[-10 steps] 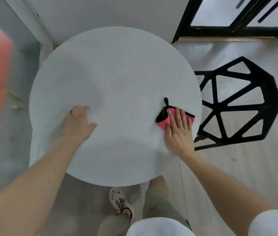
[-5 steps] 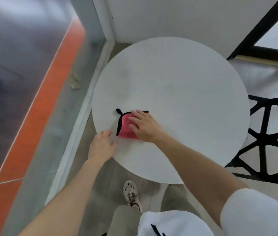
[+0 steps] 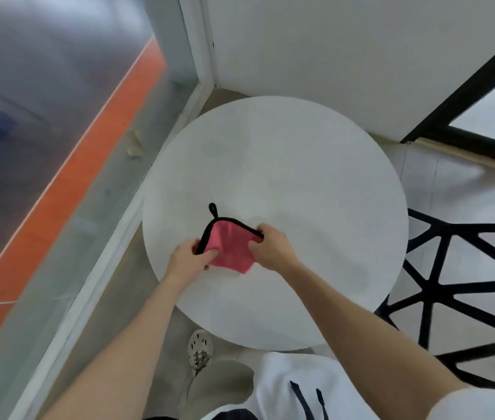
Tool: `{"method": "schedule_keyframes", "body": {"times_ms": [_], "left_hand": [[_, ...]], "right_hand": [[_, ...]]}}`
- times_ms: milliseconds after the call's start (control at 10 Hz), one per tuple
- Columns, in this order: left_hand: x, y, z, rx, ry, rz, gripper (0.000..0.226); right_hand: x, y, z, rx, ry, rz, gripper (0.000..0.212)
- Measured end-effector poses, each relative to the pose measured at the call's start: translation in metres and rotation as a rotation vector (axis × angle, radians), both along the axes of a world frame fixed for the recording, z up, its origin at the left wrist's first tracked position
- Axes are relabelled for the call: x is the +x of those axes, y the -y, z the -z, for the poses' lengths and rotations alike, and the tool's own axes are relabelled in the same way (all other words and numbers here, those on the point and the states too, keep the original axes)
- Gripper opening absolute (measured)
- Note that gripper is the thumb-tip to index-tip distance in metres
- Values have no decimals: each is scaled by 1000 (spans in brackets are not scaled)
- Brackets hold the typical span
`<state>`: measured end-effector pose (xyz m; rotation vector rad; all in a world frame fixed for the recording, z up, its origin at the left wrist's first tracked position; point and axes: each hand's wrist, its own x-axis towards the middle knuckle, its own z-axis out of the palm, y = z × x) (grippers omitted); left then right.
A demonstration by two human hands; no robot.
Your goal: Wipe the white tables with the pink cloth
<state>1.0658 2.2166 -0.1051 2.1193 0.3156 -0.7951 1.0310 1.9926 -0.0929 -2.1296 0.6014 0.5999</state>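
A round white table (image 3: 300, 183) fills the middle of the head view. Over its near left part, a pink cloth (image 3: 229, 248) with black trim and a black loop is held up by both hands. My left hand (image 3: 187, 260) pinches the cloth's left edge by the black trim. My right hand (image 3: 270, 247) grips its right corner. The cloth's lower corner hangs down toward the tabletop.
A black geometric chair (image 3: 458, 283) stands right of the table. A white wall and corner post (image 3: 201, 56) are behind it, and a glass wall with an orange strip (image 3: 58, 183) runs along the left. My feet are under the near rim.
My right hand swept the cloth from the table's right side to its left. Now both hands have taken hold of the cloth and lifted it; the left hand left the table edge.
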Motion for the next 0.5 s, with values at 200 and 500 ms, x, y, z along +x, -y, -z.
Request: {"method": "schedule_keyframes", "body": {"times_ms": [200,500], "left_hand": [[-60,65,-34,-195,28,182,19],[-141,-1,20,432,-14,707,32]], "right_hand": [[-80,99,-37,-27,70,69,15],[-190,155,-45,-420,-159,-195,57]]}}
